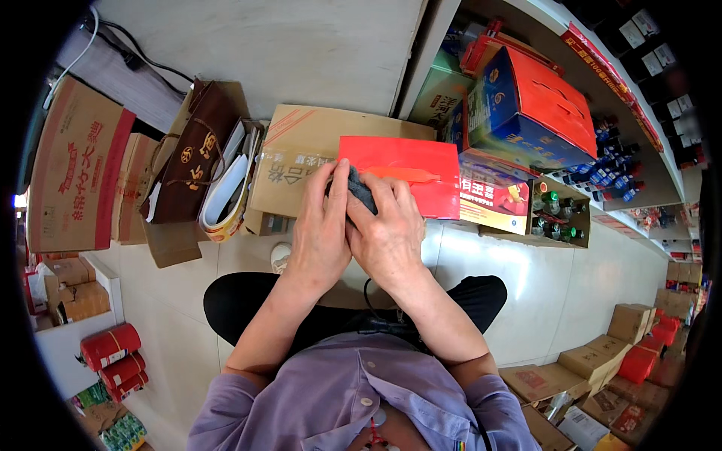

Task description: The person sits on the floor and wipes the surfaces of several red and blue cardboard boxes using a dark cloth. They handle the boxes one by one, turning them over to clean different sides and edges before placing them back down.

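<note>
A dark grey cloth (361,190) is bunched between my two hands, over the left part of a red cardboard gift box (397,151) with a carry handle on top. My left hand (322,234) presses against the cloth's left side with its fingers stretched forward. Curled over the cloth from the right is my right hand (386,231), and its fingers hide part of the box. The two hands touch at the thumbs. Beneath the red box lies a brown cardboard carton (304,132) bearing printed writing.
To the left stand a dark brown paper bag (192,152) and a tall carton (79,169). Blue-and-red gift boxes (530,107) and bottles (606,175) fill the shelf at right. An open box of bottles (558,217) sits on the tiled floor (507,282). More cartons (592,361) are stacked at lower right.
</note>
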Demonstrator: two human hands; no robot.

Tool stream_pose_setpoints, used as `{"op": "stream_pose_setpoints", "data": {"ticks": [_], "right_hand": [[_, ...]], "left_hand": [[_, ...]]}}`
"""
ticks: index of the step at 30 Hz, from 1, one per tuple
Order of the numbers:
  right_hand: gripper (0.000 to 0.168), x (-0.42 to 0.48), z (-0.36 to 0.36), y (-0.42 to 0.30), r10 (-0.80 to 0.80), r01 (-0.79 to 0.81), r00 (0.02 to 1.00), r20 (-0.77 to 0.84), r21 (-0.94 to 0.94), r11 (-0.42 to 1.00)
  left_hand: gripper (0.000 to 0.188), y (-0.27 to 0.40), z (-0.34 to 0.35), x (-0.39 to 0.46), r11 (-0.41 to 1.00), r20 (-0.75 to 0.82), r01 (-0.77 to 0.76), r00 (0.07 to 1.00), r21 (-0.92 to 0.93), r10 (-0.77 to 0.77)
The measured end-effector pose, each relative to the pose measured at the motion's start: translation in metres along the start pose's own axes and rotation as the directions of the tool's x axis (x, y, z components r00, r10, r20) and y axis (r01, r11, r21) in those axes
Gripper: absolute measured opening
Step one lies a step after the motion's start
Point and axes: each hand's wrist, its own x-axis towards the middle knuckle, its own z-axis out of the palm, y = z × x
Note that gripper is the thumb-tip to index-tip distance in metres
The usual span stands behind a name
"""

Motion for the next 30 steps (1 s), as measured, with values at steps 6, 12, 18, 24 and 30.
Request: {"op": "stream_pose_setpoints", "data": {"ticks": [6, 12, 18, 24, 30], "right_hand": [[0.038, -0.002, -0.025, 0.011, 0.103, -0.101, 0.995, 0.016, -0.08, 0.992], [0.035, -0.009, -0.043, 0.031, 0.169, -0.18, 0.983, -0.074, -0.174, 0.968], [0.035, -0.003, -0.047, 0.034, 0.207, -0.227, 0.969, -0.135, -0.159, 0.961], [0.039, 0.008, -0.048, 0.048, 0.198, -0.237, 0.962, -0.186, -0.213, 0.948], [0.029, 0.015, -0.048, 0.056, 0.232, -0.253, 0.966, -0.111, -0.246, 0.936]], "left_hand": [[0.074, -0.003, 0.002, -0.008, 0.996, 0.073, -0.066, 0.995, 0.063, 0.061], [0.061, -0.003, 0.0, -0.005, 0.992, 0.064, -0.084, 0.995, 0.093, 0.079], [0.06, 0.003, 0.005, 0.013, 0.985, 0.095, -0.168, 0.982, 0.029, 0.165], [0.051, 0.013, 0.014, 0.024, 0.982, 0.16, -0.191, 0.969, 0.012, 0.186], [0.05, 0.008, 0.01, 0.023, 0.982, 0.195, -0.191, 0.962, -0.017, 0.19]]}}
